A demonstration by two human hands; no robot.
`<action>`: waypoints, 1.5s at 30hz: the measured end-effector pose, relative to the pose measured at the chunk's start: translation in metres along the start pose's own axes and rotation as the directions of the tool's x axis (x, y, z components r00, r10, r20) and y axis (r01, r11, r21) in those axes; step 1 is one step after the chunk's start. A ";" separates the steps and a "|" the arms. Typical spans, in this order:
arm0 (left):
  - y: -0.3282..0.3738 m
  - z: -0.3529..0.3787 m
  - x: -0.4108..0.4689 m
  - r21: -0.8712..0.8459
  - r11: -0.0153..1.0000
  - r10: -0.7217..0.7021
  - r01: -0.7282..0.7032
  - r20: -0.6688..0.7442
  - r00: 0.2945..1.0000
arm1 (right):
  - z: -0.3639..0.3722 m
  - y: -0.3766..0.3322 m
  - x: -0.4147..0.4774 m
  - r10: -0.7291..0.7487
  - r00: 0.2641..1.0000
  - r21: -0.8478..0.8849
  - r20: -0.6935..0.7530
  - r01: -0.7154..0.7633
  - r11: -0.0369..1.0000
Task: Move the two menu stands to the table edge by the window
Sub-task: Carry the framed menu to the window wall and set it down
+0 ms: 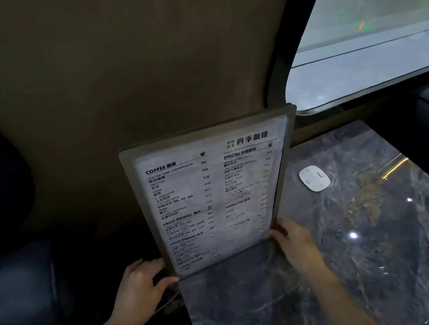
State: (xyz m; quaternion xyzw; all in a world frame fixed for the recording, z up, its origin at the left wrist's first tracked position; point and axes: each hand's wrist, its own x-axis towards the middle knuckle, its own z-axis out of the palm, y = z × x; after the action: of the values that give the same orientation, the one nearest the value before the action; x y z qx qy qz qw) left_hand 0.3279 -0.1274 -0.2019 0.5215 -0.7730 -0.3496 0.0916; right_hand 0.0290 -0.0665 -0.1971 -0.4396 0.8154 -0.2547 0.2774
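A menu stand point(203, 186), a clear upright panel with a printed white coffee menu inside, stands tilted at the left edge of the dark marble table point(332, 269). My left hand point(141, 284) grips its lower left corner. My right hand point(293, 242) holds its lower right corner, fingers on the panel's edge. The stand's base lies on the tabletop between my hands. A second menu stand cannot be made out as a separate thing.
A small white rounded device point(314, 178) lies on the table beyond the stand. The window point(384, 54) runs along the table's far side. A brown wall point(111, 58) rises to the left, a dark seat point(0, 282) below it.
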 end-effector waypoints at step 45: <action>0.001 -0.026 0.041 0.174 0.952 0.293 -0.252 -0.276 0.915 | 0.016 -0.039 0.042 0.059 0.989 -0.093 -0.135 -0.071 0.993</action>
State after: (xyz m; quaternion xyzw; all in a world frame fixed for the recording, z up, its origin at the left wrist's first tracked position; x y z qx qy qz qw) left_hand 0.3223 -0.1743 -0.1911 0.4602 -0.8371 -0.1976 0.2199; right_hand 0.0427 -0.1241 -0.1925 -0.4080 0.8573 -0.2340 0.2092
